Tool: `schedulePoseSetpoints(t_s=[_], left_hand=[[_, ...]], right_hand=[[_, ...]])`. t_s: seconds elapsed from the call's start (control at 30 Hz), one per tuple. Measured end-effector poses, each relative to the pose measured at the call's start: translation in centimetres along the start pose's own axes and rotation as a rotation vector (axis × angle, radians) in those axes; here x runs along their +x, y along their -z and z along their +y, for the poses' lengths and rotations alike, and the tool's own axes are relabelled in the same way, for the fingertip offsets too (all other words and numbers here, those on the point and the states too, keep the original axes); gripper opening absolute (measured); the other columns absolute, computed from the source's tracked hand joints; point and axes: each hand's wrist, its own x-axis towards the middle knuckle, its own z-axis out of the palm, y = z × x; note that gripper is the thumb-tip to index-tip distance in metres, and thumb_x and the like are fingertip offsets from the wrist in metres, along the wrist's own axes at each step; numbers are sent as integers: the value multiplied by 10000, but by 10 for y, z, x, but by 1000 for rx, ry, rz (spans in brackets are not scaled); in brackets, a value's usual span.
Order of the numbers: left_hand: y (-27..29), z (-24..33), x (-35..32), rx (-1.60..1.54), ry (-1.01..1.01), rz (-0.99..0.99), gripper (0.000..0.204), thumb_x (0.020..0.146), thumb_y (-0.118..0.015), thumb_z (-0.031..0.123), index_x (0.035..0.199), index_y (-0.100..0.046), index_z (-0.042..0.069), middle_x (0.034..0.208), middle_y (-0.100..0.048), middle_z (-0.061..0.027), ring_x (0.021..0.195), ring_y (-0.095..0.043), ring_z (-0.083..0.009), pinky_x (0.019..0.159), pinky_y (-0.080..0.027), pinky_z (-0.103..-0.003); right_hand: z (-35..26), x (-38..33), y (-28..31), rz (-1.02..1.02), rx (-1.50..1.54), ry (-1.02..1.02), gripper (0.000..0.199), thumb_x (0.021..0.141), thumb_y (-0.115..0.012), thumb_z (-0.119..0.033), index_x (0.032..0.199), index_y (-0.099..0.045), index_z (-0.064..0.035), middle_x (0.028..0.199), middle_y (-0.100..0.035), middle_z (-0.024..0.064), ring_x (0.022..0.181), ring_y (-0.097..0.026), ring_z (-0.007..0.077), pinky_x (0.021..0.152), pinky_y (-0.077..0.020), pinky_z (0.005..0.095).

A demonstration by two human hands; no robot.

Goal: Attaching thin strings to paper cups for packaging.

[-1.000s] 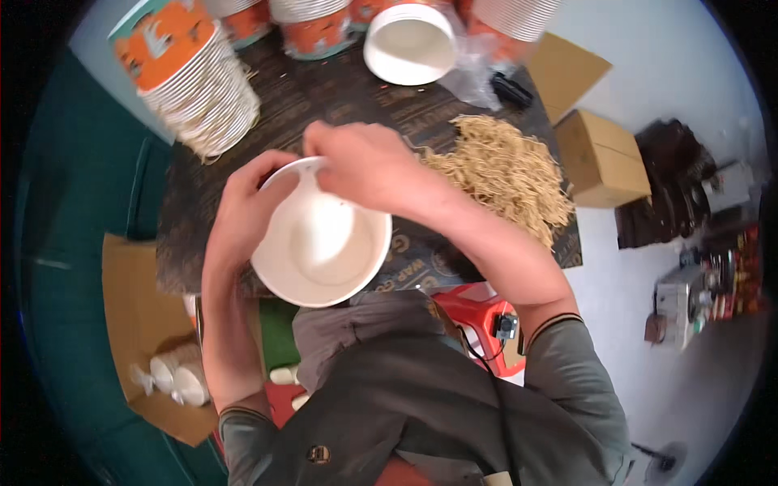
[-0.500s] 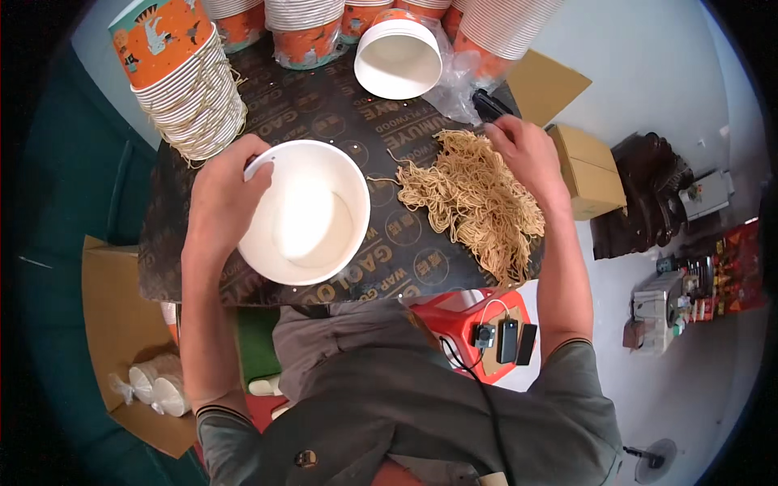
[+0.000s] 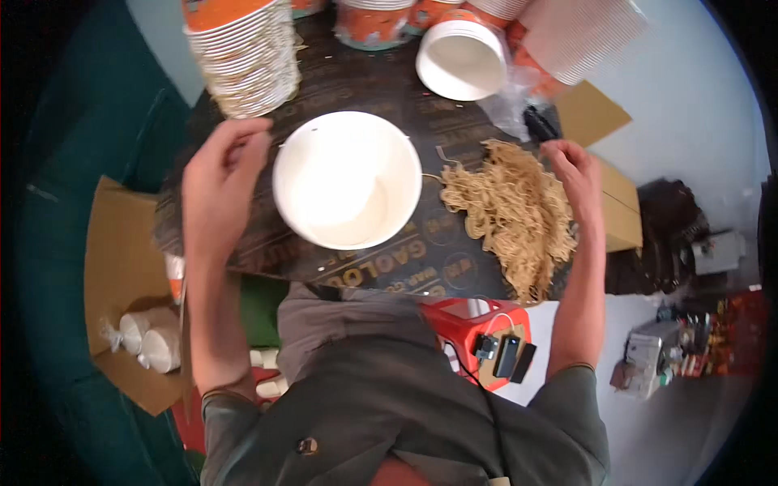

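Observation:
A large white paper tub stands on the dark table with its open mouth toward me. My left hand is to the left of its rim, apart from it, fingers loosely curled with a gap to the thumb and nothing visible between them. At the right lies a heap of tan stringy strands. Beside the upper right of this heap, my right hand has its thumb and fingertips pinched together; what they hold, if anything, is too small to make out.
A tall stack of nested orange-and-white tubs, draped with strands, rises at the far left. Another white tub lies tipped at the back beside clear plastic and a black object. An open carton stands left; a red stool is below the table edge.
My left hand has let go of the tub's rim and come away from it. My right hand has shifted to the strands' outer side. The whole view has also shifted.

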Motion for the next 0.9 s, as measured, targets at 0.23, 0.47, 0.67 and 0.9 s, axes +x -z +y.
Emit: schedulePoseSetpoints(t_s=[0.23,0.47,0.67,0.9], left_hand=[[-8,46,-32,-88,-165,146,169,1091,-653,38,1222,-750,-10,1056,-744,-39,891,-618,-71,800,-487,-220],[-43,93,-65,-205,-589,-141,388,904,-767,-84,1280,-738,9,1174,-759,-167,884,-724,-195,714,-582,-290],[-108,103,-97,-580,-188,-392,779,950,-820,-4,1641,-461,14,1452,-685,-154,881,-691,-88,763,-569,-243],[-124,66,-118,-731,242,-508,292,1105,-694,98,1382,-672,10,1042,-768,-51,757,-642,-44,661,-540,-222]], right_hand=[[-62,10,38,148,682,110,241,1123,-664,-278,1080,-733,-52,993,-801,80,910,-771,183,884,-610,318],[-155,-15,59,3,590,374,180,1118,-643,-201,1076,-690,-32,858,-701,46,783,-708,160,765,-558,305],[-161,-81,2,-372,249,527,86,927,-803,7,1007,-779,24,1010,-770,99,892,-714,173,784,-548,307],[-124,-105,-35,-480,385,193,56,996,-802,-53,1035,-792,-14,938,-734,11,787,-609,68,691,-467,249]])
